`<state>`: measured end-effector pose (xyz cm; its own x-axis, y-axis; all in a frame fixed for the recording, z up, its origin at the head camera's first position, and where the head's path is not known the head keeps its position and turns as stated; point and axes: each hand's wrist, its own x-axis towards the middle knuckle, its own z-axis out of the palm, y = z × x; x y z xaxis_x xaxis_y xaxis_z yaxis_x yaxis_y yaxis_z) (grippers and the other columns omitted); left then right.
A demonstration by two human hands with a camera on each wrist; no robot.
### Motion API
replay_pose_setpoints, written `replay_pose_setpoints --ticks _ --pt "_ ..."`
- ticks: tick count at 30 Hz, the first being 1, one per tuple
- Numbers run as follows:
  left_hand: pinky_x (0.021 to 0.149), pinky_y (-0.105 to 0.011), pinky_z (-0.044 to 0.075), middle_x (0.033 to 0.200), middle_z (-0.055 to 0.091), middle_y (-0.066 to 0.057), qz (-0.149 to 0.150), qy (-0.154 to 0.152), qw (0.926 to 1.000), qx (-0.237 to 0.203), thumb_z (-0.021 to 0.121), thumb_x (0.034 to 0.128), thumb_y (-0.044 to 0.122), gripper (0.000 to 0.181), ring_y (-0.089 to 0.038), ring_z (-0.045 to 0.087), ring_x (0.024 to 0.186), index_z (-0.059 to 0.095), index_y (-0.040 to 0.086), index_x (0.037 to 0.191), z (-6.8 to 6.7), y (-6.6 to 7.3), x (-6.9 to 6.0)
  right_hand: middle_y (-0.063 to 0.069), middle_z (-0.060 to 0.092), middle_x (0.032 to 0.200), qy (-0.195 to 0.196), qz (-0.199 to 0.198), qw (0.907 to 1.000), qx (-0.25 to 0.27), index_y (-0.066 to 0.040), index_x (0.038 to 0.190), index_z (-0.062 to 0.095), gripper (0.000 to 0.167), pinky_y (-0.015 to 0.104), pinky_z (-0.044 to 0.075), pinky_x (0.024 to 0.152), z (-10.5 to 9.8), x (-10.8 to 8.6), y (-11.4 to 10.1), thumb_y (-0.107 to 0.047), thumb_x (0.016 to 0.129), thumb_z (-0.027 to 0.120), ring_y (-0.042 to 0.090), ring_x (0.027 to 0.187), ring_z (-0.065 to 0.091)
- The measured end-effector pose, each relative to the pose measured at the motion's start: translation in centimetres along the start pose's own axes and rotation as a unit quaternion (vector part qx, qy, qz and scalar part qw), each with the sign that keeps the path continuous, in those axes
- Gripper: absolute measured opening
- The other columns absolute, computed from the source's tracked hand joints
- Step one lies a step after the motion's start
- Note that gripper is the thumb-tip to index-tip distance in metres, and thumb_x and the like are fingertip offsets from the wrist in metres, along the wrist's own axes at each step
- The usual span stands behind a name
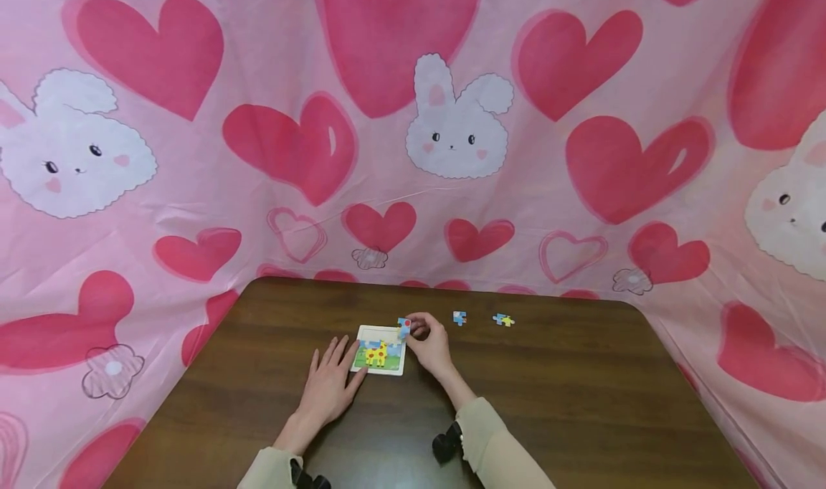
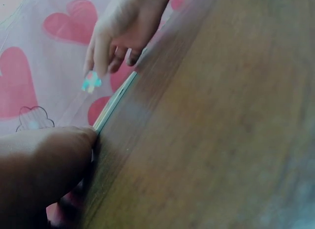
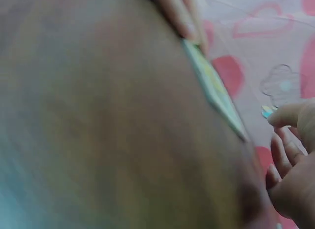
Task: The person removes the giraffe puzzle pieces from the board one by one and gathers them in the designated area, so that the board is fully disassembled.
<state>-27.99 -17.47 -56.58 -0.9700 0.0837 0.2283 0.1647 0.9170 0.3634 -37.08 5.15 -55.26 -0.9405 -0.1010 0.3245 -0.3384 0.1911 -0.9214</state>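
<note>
A small jigsaw puzzle in a white-rimmed tray (image 1: 378,372) lies on the table, its picture a yellow giraffe (image 1: 377,355) on green grass. My left hand (image 1: 328,387) rests with straight fingers along the tray's left side, the thumb at the lower edge. At the tray's upper right corner my right hand (image 1: 431,344) pinches a blue puzzle piece (image 1: 404,327) with a red spot between thumb and fingertips. In the left wrist view that piece (image 2: 91,82) is held above the tray (image 2: 115,103). Most of the piece is hidden in the right wrist view.
Two loose puzzle pieces lie to the right of the tray: a blue and white one (image 1: 459,318) and a blue and yellow one (image 1: 503,320). The brown wooden table (image 1: 568,388) backs onto a pink curtain (image 1: 387,181) with hearts and rabbits.
</note>
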Motion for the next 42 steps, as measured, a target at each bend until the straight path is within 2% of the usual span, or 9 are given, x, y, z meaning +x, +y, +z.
replay_pose_setpoints --ticks 3,6,10,15,20,28,32,36,42 --pt "0.128 -0.079 0.027 0.167 0.051 -0.026 0.005 0.009 0.9999 -0.006 0.07 0.1062 0.041 0.064 -0.051 0.043 0.159 0.058 0.006 0.158 0.1 -0.1 0.0 0.031 0.072 0.103 -0.002 0.028 0.9979 0.059 0.009 0.122 0.072 0.035 0.015 0.051 0.075 -1.2 0.7 -0.6 0.015 0.087 0.078 0.01 0.081 0.062" --pt "0.128 -0.079 0.027 0.168 0.05 -0.026 0.004 0.008 0.9999 -0.008 0.069 0.1066 0.04 0.063 -0.051 0.042 0.159 0.057 0.006 0.159 0.1 0.0 -0.1 0.028 0.072 0.104 -0.001 0.057 0.9942 0.092 0.011 0.126 0.069 0.038 0.013 0.052 0.073 -2.6 1.2 -1.2 0.015 0.089 0.077 0.004 0.079 0.062" --pt "0.13 -0.078 0.025 0.17 0.048 -0.025 -0.004 -0.012 0.9999 -0.004 0.067 0.1083 0.041 0.064 -0.05 0.04 0.161 0.055 0.008 0.161 -0.1 0.0 -0.1 0.015 0.074 0.1 0.005 0.084 0.9916 0.098 0.012 0.129 0.067 0.039 0.014 0.054 0.074 -4.6 1.8 -1.6 0.016 0.091 0.075 0.001 0.078 0.065" --pt "0.13 -0.078 0.024 0.171 0.047 -0.025 -0.007 -0.017 0.9998 -0.003 0.066 0.1092 0.042 0.064 -0.049 0.04 0.162 0.054 0.008 0.162 -0.1 0.0 -0.1 0.005 0.074 0.097 -0.001 0.106 0.989 0.103 0.011 0.133 0.064 0.041 0.015 0.055 0.075 -7.7 2.5 -1.5 0.013 0.093 0.074 0.002 0.08 0.067" --pt "0.129 -0.079 0.025 0.169 0.048 -0.026 -0.003 -0.009 0.9999 -0.013 0.068 0.1075 0.041 0.065 -0.051 0.041 0.161 0.055 0.007 0.161 -0.2 0.1 -0.1 -0.008 0.074 0.091 -0.012 0.116 0.9901 0.079 0.011 0.139 0.06 0.044 0.018 0.054 0.071 -11.3 3.1 -1.2 0.01 0.097 0.072 -0.002 0.078 0.068" --pt "0.129 -0.079 0.024 0.17 0.047 -0.027 0.0 -0.011 0.9998 -0.018 0.067 0.1075 0.042 0.066 -0.051 0.04 0.161 0.054 0.007 0.162 -0.2 0.1 -0.3 -0.017 0.075 0.088 -0.005 0.115 0.9917 0.056 0.015 0.144 0.052 0.048 0.017 0.057 0.073 -17.4 3.2 -0.5 0.009 0.1 0.07 -0.002 0.08 0.071" --pt "0.128 -0.08 0.025 0.169 0.048 -0.028 0.004 -0.004 0.9996 -0.027 0.065 0.1083 0.048 0.067 -0.053 0.041 0.159 0.054 0.006 0.161 -0.1 0.0 -0.3 -0.022 0.073 0.087 -0.006 0.121 0.9924 0.02 0.015 0.145 0.051 0.049 0.017 0.058 0.075 -20.7 3.1 -0.1 0.006 0.101 0.07 -0.004 0.081 0.07" --pt "0.129 -0.08 0.023 0.17 0.046 -0.027 -0.004 -0.014 0.9995 -0.029 0.065 0.108 0.047 0.068 -0.052 0.039 0.161 0.053 0.007 0.162 -0.2 -0.1 -0.3 -0.018 0.075 0.091 -0.016 0.121 0.9918 -0.039 0.014 0.144 0.053 0.049 0.018 0.053 0.071 -24.0 3.2 0.4 0.003 0.101 0.072 -0.005 0.08 0.067" --pt "0.132 -0.078 0.019 0.174 0.042 -0.025 -0.021 -0.046 0.9986 -0.016 0.065 0.1088 0.042 0.068 -0.049 0.033 0.165 0.05 0.008 0.165 -0.4 -0.1 0.1 0.002 0.079 0.097 -0.038 0.121 0.9844 -0.121 0.016 0.138 0.055 0.044 0.018 0.051 0.072 -27.9 2.8 1.4 0.004 0.099 0.072 -0.007 0.081 0.063"
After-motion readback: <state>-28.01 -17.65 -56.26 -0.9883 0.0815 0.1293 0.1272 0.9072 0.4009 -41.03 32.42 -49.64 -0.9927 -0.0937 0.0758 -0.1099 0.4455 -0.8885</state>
